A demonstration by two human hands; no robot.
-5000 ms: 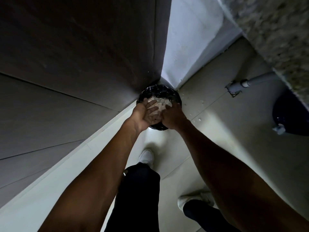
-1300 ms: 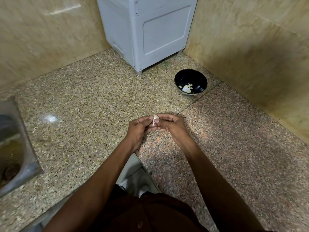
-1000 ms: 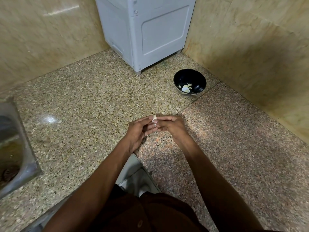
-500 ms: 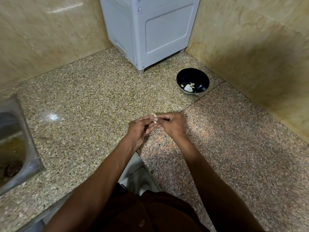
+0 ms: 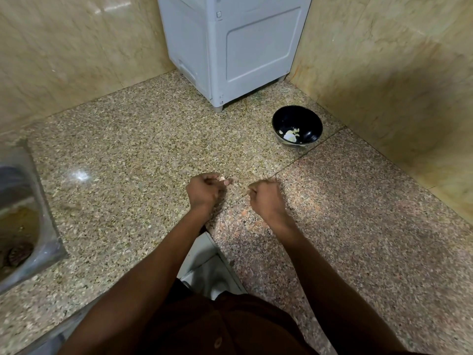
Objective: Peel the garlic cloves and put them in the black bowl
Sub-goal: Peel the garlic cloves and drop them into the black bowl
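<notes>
Speckled beige-and-brown granite countertop [image 5: 122, 155], polished and glinting with one light spot, is filling most of the head view; all positions below are given relative to the round glossy black bowl [image 5: 307, 121]. That bowl is sitting upright on the granite, close to the corner where the counter is meeting the tan marble-patterned wall tiles [image 5: 384, 60], and it is holding a few pale peeled garlic pieces [image 5: 290, 135] on its inner floor. A pale grey boxy plastic appliance [image 5: 238, 47] is standing on short feet just behind and to the left of the bowl. Nearer the viewer than the bowl and to its left, the person's two hands are hovering over the counter, apart from each other. The left hand [image 5: 204, 192] is lying farther from the bowl, with its fingers curled inward and pinching a small pale garlic clove [image 5: 222, 178] at the fingertips; only a sliver of the clove is showing. The right hand [image 5: 266, 197] is lying between the left hand and the bowl's side of the counter, clenching into a fist; whether anything is lying inside it cannot be told. Far to the left of the bowl, at the frame edge, a stainless-steel sink [image 5: 28, 226] is showing its rim and drain.
</notes>
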